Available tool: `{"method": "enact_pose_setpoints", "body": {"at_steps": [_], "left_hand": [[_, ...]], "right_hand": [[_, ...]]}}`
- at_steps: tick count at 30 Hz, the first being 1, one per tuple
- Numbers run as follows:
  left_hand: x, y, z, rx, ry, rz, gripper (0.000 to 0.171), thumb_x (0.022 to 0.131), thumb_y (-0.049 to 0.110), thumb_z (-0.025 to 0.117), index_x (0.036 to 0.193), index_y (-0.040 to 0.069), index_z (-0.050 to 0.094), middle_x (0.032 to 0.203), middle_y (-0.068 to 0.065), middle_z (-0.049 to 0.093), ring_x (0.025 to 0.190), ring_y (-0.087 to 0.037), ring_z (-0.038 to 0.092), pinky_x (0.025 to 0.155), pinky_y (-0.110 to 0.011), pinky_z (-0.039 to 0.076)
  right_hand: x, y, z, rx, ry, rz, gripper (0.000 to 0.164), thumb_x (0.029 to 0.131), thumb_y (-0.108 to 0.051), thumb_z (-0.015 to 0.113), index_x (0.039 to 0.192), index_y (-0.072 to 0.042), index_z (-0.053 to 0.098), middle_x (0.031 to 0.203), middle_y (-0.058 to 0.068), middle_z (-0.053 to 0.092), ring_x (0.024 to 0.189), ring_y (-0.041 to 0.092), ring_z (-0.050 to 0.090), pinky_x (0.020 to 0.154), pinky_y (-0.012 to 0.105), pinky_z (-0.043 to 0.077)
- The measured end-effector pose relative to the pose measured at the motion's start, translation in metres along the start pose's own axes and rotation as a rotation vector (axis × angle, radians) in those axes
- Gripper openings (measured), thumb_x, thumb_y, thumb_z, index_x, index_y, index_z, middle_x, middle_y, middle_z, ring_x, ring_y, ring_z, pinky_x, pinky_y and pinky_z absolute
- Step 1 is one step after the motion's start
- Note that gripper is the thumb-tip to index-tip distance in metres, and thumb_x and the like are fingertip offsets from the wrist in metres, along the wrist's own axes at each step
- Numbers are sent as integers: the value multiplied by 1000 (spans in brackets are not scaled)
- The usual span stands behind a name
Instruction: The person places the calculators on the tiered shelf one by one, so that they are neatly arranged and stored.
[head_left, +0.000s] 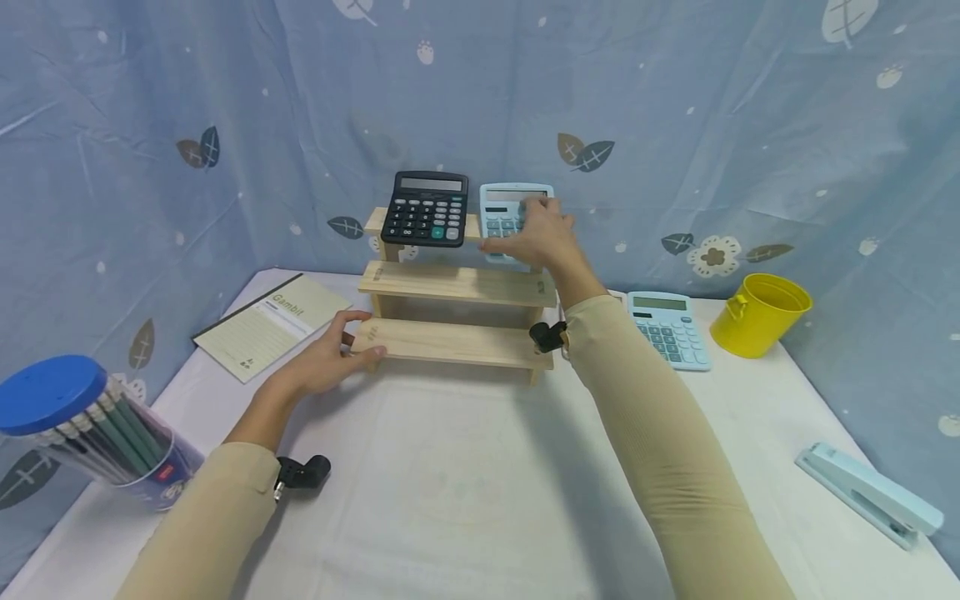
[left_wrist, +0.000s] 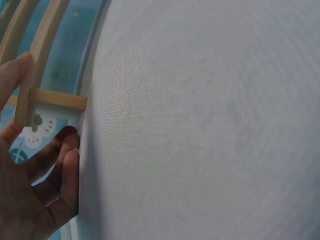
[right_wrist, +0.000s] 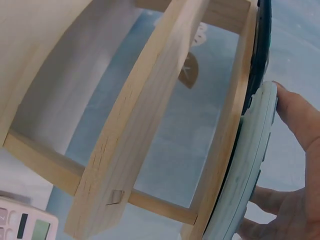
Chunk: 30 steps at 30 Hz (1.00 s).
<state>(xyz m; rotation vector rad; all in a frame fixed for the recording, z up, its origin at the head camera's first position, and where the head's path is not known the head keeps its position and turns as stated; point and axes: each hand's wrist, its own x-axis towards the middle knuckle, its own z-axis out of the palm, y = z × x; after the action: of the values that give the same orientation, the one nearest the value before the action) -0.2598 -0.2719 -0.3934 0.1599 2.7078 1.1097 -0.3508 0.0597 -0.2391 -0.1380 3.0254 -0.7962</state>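
Observation:
A three-tier wooden shelf rack [head_left: 457,283] stands against the curtain. My left hand [head_left: 322,358] grips the left end of its lowest board, and the left wrist view shows the thumb [left_wrist: 22,67] on the wood. On the top tier, my right hand [head_left: 543,233] holds a light blue calculator [head_left: 501,223] by its edges, covering its right part. That calculator [right_wrist: 245,160] leans tilted on the top board in the right wrist view. Just to its left a black calculator [head_left: 427,208] rests on the same tier.
Right of the rack lie another light blue calculator [head_left: 667,329] and a pink calculator [right_wrist: 30,222], partly hidden by my arm in the head view. Beyond are a yellow bucket [head_left: 757,321] and a light blue stapler [head_left: 870,496]. At left are a notebook [head_left: 273,321] and a pencil jar [head_left: 112,425].

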Motion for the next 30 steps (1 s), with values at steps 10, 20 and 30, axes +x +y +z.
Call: {"method": "enact_pose_setpoints", "body": {"at_steps": [10, 20, 30], "left_hand": [[-4, -5, -7, -10, 1, -8, 91, 94, 66, 62, 161, 28, 12, 141, -27, 43, 119, -41, 53, 89, -48, 47], [-1, -3, -1, -15, 3, 0, 89, 95, 64, 63, 160, 27, 14, 138, -26, 46, 115, -39, 55, 86, -45, 47], [0, 0, 1, 0, 7, 19, 88, 96, 63, 62, 160, 27, 14, 138, -27, 48, 116, -40, 56, 88, -47, 48]], "right_hand": [[13, -10, 5, -56, -57, -78, 91, 98, -56, 58, 164, -8, 20, 172, 15, 1, 155, 49, 5, 122, 64, 11], [14, 3, 8, 34, -59, -117, 92, 98, -55, 61, 165, -9, 17, 173, 14, -3, 157, 44, 0, 122, 63, 12], [15, 10, 8, 59, -42, -158, 91, 99, -54, 60, 165, -10, 16, 173, 14, -3, 159, 36, 2, 124, 57, 13]]}}
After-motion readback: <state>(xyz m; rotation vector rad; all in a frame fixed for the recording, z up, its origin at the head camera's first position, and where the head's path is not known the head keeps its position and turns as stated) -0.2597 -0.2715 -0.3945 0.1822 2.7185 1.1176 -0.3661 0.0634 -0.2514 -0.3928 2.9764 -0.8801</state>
